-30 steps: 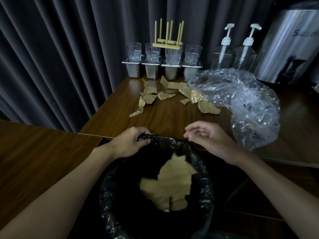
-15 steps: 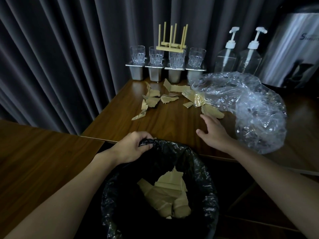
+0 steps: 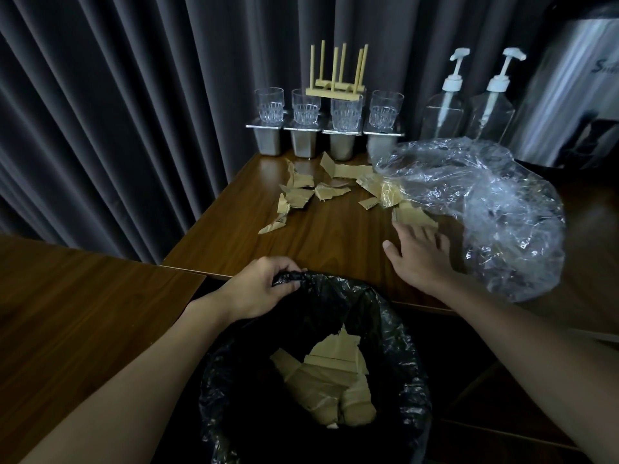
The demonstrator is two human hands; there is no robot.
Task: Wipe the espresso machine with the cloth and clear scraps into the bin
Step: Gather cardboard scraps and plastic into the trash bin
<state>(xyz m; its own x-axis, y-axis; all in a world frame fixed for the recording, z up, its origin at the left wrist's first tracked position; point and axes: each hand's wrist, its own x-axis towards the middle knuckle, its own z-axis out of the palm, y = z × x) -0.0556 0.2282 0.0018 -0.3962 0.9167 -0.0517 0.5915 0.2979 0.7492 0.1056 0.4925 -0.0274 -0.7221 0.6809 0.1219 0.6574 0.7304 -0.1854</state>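
Observation:
A bin lined with a black bag stands just below the wooden table's front edge, with brown cardboard pieces lying inside. My left hand grips the bag's rim at its far left side. My right hand lies open and flat on the table, its fingertips touching a cardboard scrap. Several more torn cardboard scraps are scattered across the table's far part. No cloth is in view. A silver machine stands at the far right, partly cut off.
A large crumpled clear plastic bag lies right of my right hand, over some scraps. Glasses on steel containers, a wooden rack and two pump bottles line the back. Grey curtains hang behind. A second wooden table sits at left.
My right hand has gone from above the bin forward onto the table to the nearest cardboard scrap. My left hand has kept its hold on the bag's rim.

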